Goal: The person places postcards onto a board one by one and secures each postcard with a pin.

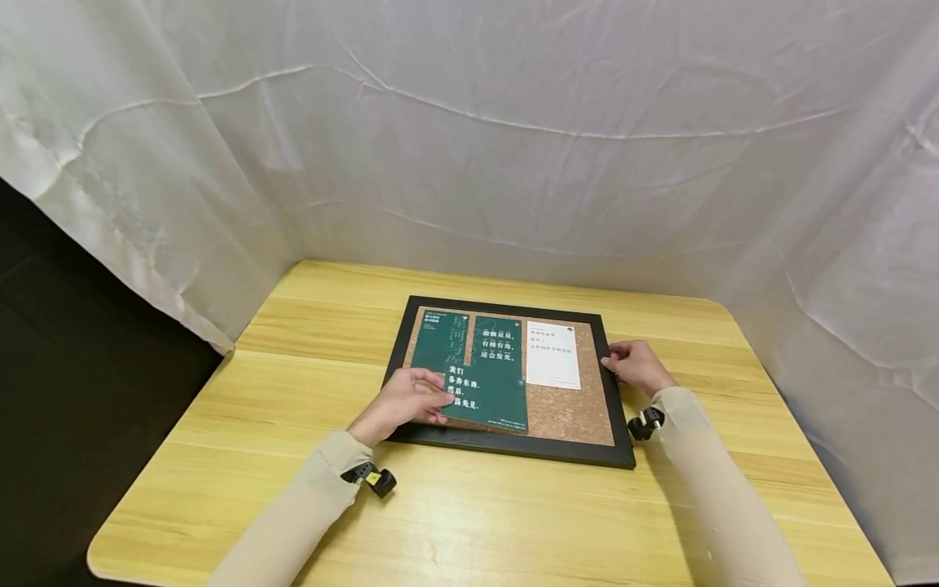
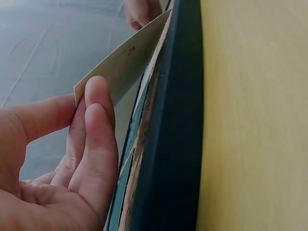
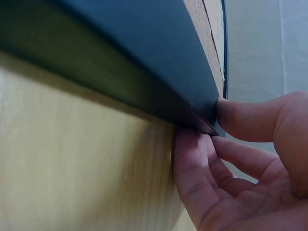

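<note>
A cork board [image 1: 572, 417] in a black frame [image 1: 506, 449] lies on the table. My left hand [image 1: 406, 398] pinches the left edge of a green postcard [image 1: 495, 399] with white lettering, thumb on one side and fingers on the other. That card is tilted, its held edge raised off the board, its pale back [image 2: 122, 60] showing in the left wrist view. It overlaps two other green postcards, one at the upper left [image 1: 433, 342] and one in the middle [image 1: 493, 333]. My right hand [image 1: 640, 367] grips the frame's right side, thumb on the outer face and fingers underneath.
A white postcard [image 1: 553, 367] with small print is on the right part of the cork. Around the board stretches the wooden table [image 1: 469, 522]. Pale cloth [image 1: 513, 179] hangs behind the table and along its sides.
</note>
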A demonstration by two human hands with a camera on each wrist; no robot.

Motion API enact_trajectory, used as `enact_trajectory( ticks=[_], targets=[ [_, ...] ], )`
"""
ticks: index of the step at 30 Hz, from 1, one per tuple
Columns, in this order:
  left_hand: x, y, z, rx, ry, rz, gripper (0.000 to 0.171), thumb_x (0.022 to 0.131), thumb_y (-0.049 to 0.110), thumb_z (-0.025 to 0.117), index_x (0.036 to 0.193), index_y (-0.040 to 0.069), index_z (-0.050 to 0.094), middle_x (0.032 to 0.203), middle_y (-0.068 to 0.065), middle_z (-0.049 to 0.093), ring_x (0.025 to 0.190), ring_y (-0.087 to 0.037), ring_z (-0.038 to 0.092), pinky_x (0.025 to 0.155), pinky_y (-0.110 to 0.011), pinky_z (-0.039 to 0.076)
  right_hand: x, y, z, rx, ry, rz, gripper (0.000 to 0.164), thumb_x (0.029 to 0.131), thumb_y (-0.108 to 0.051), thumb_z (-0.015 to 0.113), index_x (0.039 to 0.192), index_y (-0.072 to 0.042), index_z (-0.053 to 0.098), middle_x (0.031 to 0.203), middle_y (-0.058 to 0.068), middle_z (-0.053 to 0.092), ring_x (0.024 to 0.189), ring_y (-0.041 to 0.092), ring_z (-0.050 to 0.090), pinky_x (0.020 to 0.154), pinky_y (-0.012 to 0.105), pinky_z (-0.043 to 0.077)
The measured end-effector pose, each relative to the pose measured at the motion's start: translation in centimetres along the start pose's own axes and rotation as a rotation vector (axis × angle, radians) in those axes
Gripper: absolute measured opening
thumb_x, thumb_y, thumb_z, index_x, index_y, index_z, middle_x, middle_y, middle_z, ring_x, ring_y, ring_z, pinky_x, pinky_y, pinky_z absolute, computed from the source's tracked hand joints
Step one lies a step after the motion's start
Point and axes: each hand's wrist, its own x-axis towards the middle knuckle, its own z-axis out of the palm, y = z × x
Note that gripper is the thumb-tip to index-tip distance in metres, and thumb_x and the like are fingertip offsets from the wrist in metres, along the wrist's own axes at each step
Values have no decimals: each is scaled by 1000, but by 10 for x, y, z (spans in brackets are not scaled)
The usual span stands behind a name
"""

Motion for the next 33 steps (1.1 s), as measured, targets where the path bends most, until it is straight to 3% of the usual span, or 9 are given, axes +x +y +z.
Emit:
enact_trajectory(
  ticks=[4,10,16,25,33],
  targets=[
    [1,-1,5,85,10,7,35,92,9,77,120,-5,60,95,-21,78,64,-17,73,65,-31,63,1,1,0,-2,-1,0,51,105,-13,58,146,15,46,119,21,62,99,24,58,76,25,54],
    [3,-5,10,258,33,45,39,94,12,76,125,-3,58,85,-13,77,58,-16,70,60,-31,61,0,1,1,-7,-1,-2,52,105,-14,58,146,15,46,117,21,62,98,24,58,75,24,53],
    [3,-5,13,361,45,74,44,93,10,77,127,0,51,75,-11,72,54,-16,64,52,-28,53,-2,0,0,-9,-2,0,52,106,-15,58,147,15,45,117,20,61,99,24,58,76,24,53],
    [4,-2,18,511,63,117,35,91,10,80,115,2,56,69,-6,70,57,-16,65,49,-26,46,-4,-2,1,-2,3,-6,50,106,-14,57,146,14,48,116,20,62,97,24,59,76,25,54],
    [9,1,21,622,40,138,24,91,11,80,98,4,58,69,-4,68,57,-13,67,50,-25,46,-5,-2,0,0,8,-5,50,106,-15,58,146,13,48,114,19,61,96,23,58,76,24,54]
  ],
)
